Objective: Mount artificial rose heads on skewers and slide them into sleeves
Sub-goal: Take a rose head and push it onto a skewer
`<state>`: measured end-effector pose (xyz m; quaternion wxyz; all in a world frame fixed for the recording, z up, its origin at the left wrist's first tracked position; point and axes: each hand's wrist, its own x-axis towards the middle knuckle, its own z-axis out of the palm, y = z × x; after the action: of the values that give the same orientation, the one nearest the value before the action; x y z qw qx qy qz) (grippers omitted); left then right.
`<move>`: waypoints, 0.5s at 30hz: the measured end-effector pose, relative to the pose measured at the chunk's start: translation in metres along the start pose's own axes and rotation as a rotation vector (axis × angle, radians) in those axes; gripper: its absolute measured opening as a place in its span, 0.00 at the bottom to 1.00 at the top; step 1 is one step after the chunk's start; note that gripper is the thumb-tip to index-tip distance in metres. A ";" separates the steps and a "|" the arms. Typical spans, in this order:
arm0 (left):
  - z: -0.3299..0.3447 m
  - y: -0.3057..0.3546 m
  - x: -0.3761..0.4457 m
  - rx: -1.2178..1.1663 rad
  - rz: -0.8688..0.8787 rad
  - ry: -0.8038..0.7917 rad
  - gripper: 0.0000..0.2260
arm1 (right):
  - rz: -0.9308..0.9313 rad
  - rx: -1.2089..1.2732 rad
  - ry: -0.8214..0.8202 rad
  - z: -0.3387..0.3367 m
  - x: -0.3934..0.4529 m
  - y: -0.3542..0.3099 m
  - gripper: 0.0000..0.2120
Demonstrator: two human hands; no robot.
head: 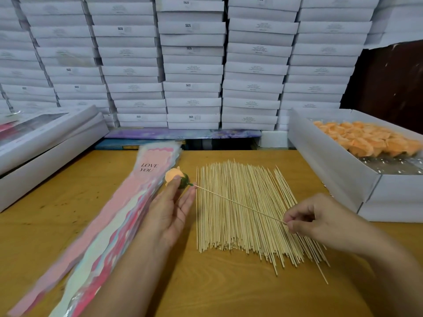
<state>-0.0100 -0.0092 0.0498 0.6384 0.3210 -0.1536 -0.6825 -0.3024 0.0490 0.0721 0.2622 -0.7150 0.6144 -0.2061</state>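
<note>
Now the left hand (170,209) pinches the rose (175,177) and the right hand (320,221) pinches the stick (240,204), which could snap if pushed crooked.

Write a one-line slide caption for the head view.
Left hand holds an orange rose head as the right hand guides a skewer into its green base.

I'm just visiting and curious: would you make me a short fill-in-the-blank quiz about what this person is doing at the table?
1. The left hand holds a rose head coloured ____.
2. The right hand pinches one end of a single ____, whose other end meets the rose's green base.
3. The pink sleeves carry the printed words "LOVE ____".
4. The spare roses lie in a white box on the person's ____ side.

Missing words: orange; skewer; YOU; right
</note>
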 end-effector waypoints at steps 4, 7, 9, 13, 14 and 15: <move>0.000 0.000 -0.001 0.002 0.003 -0.003 0.14 | -0.002 -0.002 -0.003 0.000 0.000 0.001 0.08; 0.001 -0.002 -0.001 0.000 0.006 0.004 0.12 | -0.024 -0.005 -0.009 0.000 0.001 0.002 0.11; 0.001 -0.002 -0.001 -0.002 0.002 0.008 0.10 | -0.016 -0.010 -0.006 0.000 0.001 0.003 0.09; 0.001 -0.001 -0.002 -0.004 -0.005 0.010 0.08 | 0.000 -0.028 -0.010 0.000 0.002 0.003 0.09; 0.002 -0.001 -0.002 -0.001 -0.002 0.009 0.07 | 0.003 -0.031 -0.008 0.000 0.002 0.003 0.08; 0.001 -0.001 -0.002 0.002 0.000 0.008 0.07 | 0.009 -0.033 -0.002 0.000 0.002 0.003 0.07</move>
<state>-0.0119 -0.0071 0.0506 0.6388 0.3244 -0.1517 -0.6809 -0.3045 0.0472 0.0702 0.2517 -0.7167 0.6207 -0.1940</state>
